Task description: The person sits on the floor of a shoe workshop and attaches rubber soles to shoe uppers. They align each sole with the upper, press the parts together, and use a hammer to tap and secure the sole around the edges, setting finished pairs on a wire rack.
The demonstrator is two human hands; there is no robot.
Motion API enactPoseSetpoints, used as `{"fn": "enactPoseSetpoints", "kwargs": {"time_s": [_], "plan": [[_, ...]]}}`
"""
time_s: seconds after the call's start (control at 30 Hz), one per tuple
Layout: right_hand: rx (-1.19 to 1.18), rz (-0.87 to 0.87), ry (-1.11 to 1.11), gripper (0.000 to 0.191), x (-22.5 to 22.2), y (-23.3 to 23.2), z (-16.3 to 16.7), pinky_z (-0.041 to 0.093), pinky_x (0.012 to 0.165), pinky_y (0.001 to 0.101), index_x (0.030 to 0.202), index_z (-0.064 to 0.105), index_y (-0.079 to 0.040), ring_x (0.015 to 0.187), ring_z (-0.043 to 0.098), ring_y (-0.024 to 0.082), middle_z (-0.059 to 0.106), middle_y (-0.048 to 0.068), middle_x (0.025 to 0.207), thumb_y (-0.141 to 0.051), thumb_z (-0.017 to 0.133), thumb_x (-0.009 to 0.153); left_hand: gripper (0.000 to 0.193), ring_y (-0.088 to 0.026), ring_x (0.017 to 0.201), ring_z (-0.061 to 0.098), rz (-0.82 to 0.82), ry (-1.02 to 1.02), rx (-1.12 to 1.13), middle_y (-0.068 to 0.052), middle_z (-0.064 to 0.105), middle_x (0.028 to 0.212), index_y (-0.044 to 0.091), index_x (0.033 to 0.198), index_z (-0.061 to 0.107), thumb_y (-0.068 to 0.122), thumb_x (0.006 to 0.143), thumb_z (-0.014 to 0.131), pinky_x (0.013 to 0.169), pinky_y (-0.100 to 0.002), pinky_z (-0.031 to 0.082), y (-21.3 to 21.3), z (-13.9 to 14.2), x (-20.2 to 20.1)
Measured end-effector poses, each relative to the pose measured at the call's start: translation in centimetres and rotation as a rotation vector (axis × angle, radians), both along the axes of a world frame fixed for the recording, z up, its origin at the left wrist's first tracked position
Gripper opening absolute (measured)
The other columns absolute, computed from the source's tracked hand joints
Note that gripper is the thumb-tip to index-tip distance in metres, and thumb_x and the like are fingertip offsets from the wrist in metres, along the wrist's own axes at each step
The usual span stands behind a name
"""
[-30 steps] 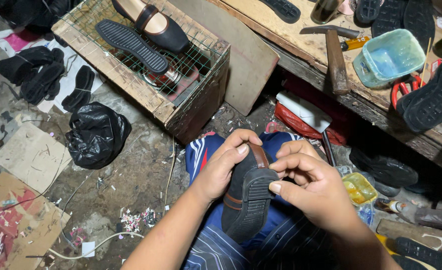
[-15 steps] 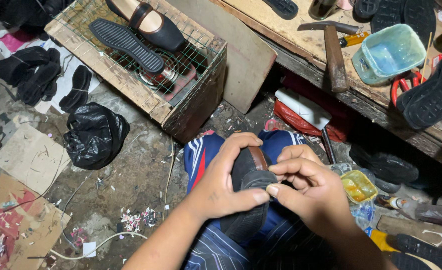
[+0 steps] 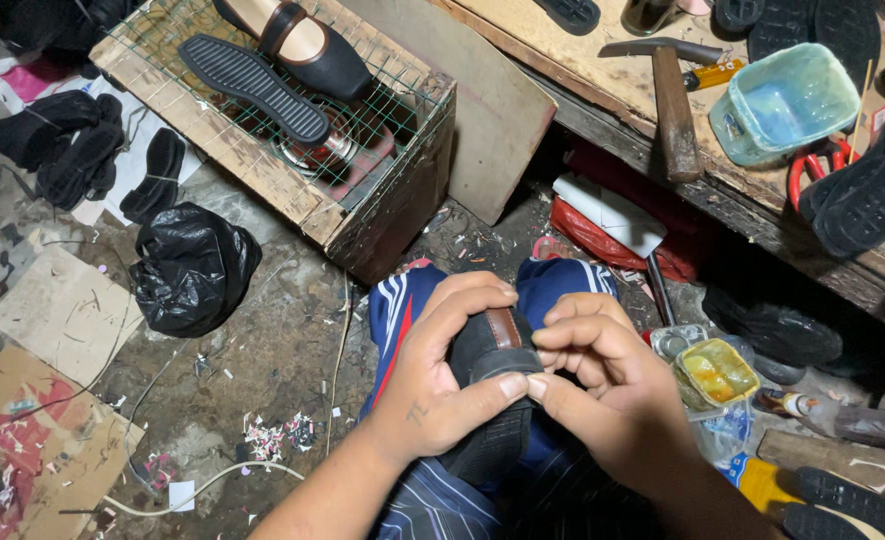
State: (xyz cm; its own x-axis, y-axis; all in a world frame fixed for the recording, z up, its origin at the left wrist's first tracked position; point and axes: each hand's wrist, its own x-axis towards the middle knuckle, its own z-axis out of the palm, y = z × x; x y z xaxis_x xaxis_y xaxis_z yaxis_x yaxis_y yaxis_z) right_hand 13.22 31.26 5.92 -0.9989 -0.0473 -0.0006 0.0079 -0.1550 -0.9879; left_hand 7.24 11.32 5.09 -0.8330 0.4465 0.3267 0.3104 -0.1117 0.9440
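Note:
I hold a black shoe (image 3: 490, 400) with a brown strap over my lap, sole side toward me. My left hand (image 3: 443, 385) wraps around its left side with the thumb pressed across the sole. From the right, my right hand (image 3: 593, 375) grips the shoe, thumb tip meeting the left thumb on the sole. Most of the shoe is hidden by my fingers. My knees in blue trousers (image 3: 403, 310) with white stripes lie under it.
A wooden crate with wire mesh (image 3: 293, 150) carries a black sole (image 3: 253, 85) and a black shoe (image 3: 298, 40). The workbench (image 3: 603, 70) holds a hammer (image 3: 673, 100) and teal tub (image 3: 783, 100). A yellow glue tin (image 3: 713, 372) sits right; a black bag (image 3: 193, 265) lies left.
Both hands have closed tighter round the shoe; my left hand slid up over its sole and the two thumbs now meet. More of the shoe is covered.

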Motion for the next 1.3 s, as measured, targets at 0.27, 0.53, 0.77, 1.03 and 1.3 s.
{"fn": "enactPoseSetpoints", "kwargs": {"time_s": [0.27, 0.53, 0.77, 1.03, 1.3], "plan": [[0.659, -0.038, 0.364, 0.05, -0.9, -0.8, 3.2, 0.047, 0.1, 0.0332, 0.12, 0.066, 0.0, 0.113, 0.06, 0.023, 0.059, 0.012, 0.121, -0.003, 0.082, 0.073, 0.064, -0.027, 0.129, 0.049, 0.245, 0.116, 0.031, -0.015, 0.046, 0.135, 0.005, 0.14, 0.054, 0.023, 0.083, 0.078, 0.118, -0.038, 0.039, -0.1, -0.5, 0.9], [0.666, -0.027, 0.341, 0.036, -1.7, -2.3, 1.0, 0.054, 0.09, 0.034, 0.11, 0.073, -0.001, 0.1, 0.067, 0.024, 0.069, 0.01, 0.108, -0.01, 0.083, 0.076, 0.055, -0.027, 0.13, 0.051, 0.208, 0.049, -0.022, -0.016, 0.046, 0.139, 0.005, 0.136, 0.062, 0.024, 0.086, 0.073, 0.117, -0.039, 0.043, -2.0, -2.6, 1.7], [0.668, 0.015, 0.37, 0.029, -2.3, -2.8, 0.2, 0.052, 0.088, 0.0347, 0.099, 0.071, -0.003, 0.097, 0.067, 0.026, 0.069, 0.011, 0.101, -0.011, 0.083, 0.074, 0.048, -0.029, 0.135, 0.057, 0.175, 0.016, -0.027, -0.017, 0.055, 0.143, 0.002, 0.135, 0.062, 0.021, 0.091, 0.07, 0.118, -0.041, 0.045, -2.8, -2.4, 1.7], [0.698, -0.011, 0.356, 0.029, -2.4, -3.6, -0.1, 0.052, 0.088, 0.0358, 0.097, 0.072, -0.005, 0.097, 0.067, 0.026, 0.069, 0.009, 0.1, -0.013, 0.084, 0.073, 0.044, -0.028, 0.129, 0.06, 0.214, 0.021, -0.059, -0.015, 0.062, 0.136, 0.001, 0.127, 0.066, 0.019, 0.088, 0.07, 0.107, -0.038, 0.049, -3.3, -2.3, 1.8], [0.734, 0.017, 0.324, 0.032, -2.5, -4.6, -0.5, 0.048, 0.092, 0.0382, 0.1, 0.069, -0.006, 0.1, 0.065, 0.026, 0.069, 0.009, 0.103, -0.016, 0.084, 0.074, 0.039, -0.027, 0.122, 0.063, 0.264, -0.022, -0.063, -0.016, 0.065, 0.133, 0.0, 0.123, 0.068, 0.019, 0.088, 0.07, 0.095, -0.033, 0.051, -4.3, -3.5, 2.3]]}}
